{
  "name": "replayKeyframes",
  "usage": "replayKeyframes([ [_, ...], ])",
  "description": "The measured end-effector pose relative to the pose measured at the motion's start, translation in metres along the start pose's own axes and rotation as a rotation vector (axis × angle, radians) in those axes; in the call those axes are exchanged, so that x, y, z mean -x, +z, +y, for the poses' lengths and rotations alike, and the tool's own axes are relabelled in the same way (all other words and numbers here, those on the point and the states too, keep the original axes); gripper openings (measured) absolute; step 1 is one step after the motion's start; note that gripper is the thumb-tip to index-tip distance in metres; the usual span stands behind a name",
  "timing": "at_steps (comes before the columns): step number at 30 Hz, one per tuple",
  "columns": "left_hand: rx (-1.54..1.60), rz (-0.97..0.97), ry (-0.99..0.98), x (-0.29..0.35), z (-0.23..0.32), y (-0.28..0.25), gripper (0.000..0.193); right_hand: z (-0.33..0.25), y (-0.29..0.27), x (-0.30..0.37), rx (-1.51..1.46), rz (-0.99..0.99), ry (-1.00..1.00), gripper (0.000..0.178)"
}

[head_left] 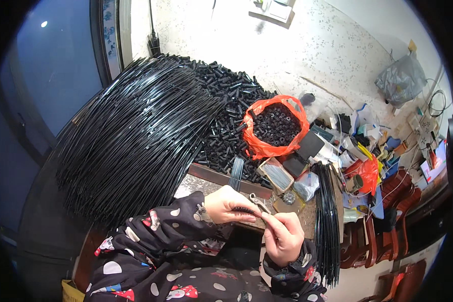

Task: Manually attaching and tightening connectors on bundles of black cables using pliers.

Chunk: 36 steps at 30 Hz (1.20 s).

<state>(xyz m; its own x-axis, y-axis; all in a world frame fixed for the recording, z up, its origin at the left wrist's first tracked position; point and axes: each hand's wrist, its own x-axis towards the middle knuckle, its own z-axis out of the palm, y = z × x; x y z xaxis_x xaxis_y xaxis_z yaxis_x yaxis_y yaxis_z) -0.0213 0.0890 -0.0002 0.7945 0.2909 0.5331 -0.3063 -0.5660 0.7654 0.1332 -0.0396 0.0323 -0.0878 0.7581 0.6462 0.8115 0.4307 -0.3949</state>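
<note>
Near the table's front edge, my left hand is closed round a small black ridged piece, part of which shows between thumb and fingers. My right hand is pinched close beside it, thumb and forefinger meeting at the left fingertips. Whatever lies in that pinch is too small to make out. Just beyond both hands lies a pair of metal pliers. Several thin silvery rods rest past my left hand, over the wooden edge of the heap of short black tubular parts.
A large stack of long black rods covers the left side. An orange-red bag holds small black parts. Nearer stand a box of thin pins and a clear bag. Another black rod bundle overhangs the table's right front.
</note>
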Motion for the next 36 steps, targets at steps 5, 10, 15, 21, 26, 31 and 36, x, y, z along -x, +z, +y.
replayKeyframes([
  [5,0.000,-0.006,0.018,0.003,0.000,0.001,0.020,0.003,-0.003,-0.008,0.083,-0.043,-0.178,0.036],
  [10,-0.078,-0.085,0.049,0.005,-0.002,0.002,0.025,0.005,-0.006,-0.020,0.122,-0.137,-0.366,0.040],
  [15,-0.094,-0.169,0.011,0.011,-0.009,-0.003,0.028,0.009,0.006,-0.020,-0.115,-0.152,-0.262,0.030],
  [21,0.051,-0.163,-0.052,0.012,-0.008,-0.004,0.030,-0.003,0.008,-0.035,-0.184,-0.178,-0.286,0.036],
  [26,-0.242,-0.195,-0.305,0.025,-0.054,0.017,0.050,0.008,0.018,-0.044,-0.102,-0.283,-0.337,0.034],
  [31,-1.033,-0.237,-0.415,0.057,-0.097,0.035,0.092,0.017,0.013,-0.043,-0.194,-0.224,-0.076,0.032],
  [36,-1.024,-0.318,-0.358,0.046,-0.116,0.026,0.102,0.000,0.017,-0.023,-0.521,-0.691,-0.397,0.030],
])
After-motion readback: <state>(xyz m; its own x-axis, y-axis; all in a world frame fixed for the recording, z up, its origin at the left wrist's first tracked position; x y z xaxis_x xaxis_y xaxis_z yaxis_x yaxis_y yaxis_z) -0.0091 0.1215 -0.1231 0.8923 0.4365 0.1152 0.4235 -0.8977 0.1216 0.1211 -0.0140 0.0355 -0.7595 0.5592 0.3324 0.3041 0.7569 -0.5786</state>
